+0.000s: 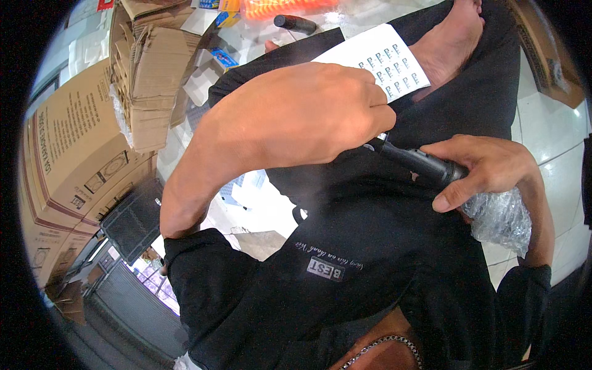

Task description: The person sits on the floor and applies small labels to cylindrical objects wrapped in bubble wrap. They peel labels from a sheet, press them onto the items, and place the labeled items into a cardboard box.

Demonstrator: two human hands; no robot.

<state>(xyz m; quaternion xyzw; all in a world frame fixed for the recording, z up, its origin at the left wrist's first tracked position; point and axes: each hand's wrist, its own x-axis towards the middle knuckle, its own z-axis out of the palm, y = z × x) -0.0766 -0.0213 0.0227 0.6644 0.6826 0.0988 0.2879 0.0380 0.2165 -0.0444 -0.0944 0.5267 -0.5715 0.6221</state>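
Note:
My right hand (485, 171) is closed around a black cylindrical handle (411, 159), possibly a microphone's. Clear bubble wrap (499, 217) covers the end beneath that hand. At the handle's other end is my left hand (300, 113), back up and fingers curled; its fingertips are hidden, so its grip cannot be told. A small white piece shows beside its knuckles. Partly behind the left hand, a white sheet of small printed labels (407, 69) lies over my dark-trousered legs, near a bare foot (448, 41).
Another black cylinder (295, 24) lies on the tiled floor beyond my legs, near orange items in clear plastic (286, 7) and small blue-and-yellow boxes (224, 58). Large cardboard cartons (74, 152) and an opened divided carton (157, 88) stand at left; a cardboard edge (545, 55) is at upper right.

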